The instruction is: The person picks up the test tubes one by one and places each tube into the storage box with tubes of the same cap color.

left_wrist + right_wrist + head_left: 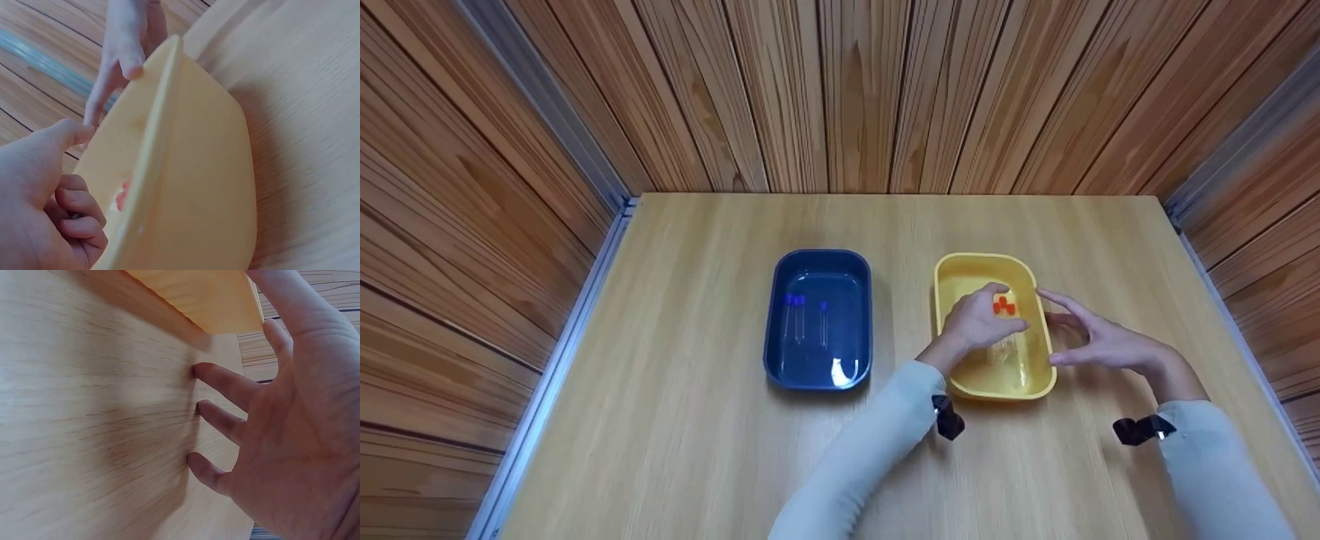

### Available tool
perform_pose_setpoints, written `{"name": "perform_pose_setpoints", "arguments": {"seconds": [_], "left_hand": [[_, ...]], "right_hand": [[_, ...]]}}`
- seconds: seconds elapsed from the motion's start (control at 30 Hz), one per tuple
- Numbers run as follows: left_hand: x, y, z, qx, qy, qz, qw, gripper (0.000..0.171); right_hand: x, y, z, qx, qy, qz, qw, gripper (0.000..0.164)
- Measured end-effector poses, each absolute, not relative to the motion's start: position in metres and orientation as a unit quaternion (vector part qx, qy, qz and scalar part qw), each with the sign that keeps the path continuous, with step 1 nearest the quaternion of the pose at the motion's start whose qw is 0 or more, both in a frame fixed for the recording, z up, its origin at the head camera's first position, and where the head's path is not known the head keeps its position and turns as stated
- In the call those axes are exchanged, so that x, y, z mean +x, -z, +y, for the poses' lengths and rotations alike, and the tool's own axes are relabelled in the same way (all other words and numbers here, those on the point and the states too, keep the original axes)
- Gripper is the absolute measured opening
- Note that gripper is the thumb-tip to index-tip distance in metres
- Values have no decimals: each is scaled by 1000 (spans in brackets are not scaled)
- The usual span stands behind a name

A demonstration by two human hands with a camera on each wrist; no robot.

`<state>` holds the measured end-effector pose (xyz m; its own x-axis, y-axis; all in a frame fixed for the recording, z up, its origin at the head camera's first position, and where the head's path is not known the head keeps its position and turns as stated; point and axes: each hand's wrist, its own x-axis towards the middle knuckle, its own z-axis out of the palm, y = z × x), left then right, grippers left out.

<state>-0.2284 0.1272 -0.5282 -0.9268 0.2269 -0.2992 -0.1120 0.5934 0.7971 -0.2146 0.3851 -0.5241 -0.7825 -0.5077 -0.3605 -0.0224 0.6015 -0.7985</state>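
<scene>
My left hand [979,319] is over the yellow tray [997,390], thumb and forefinger spread apart beside a cluster of orange caps [1003,307]. Faint clear tubes run from the caps along the tray floor. In the left wrist view, the other fingers [84,228] of that hand are bent, and nothing shows between them and the thumb. At the tray's right side is my right hand [1099,341], its fingers spread and its fingertips by the rim. From the right wrist, three fingers reach down toward the tabletop below the tray wall [208,304].
Left of the yellow tray stands a dark blue tray [819,380], holding three clear tubes with purple caps [823,306]. Both trays are on a light wooden table [675,315]. Wood-plank walls [855,97] enclose the back and sides, with metal rails [551,352] along the side edges.
</scene>
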Motion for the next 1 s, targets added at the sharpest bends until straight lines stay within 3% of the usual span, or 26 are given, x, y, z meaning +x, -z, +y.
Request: {"name": "perform_pose_setpoints", "arguments": {"seconds": [0.3,1.0], "left_hand": [[-227,521,116,66,-460,871,160,66],[-217,520,99,81,-461,869,160,62]], "right_hand": [[-219,524,390,-154,415,848,291,114],[-218,530,384,-167,424,841,293,114]]}}
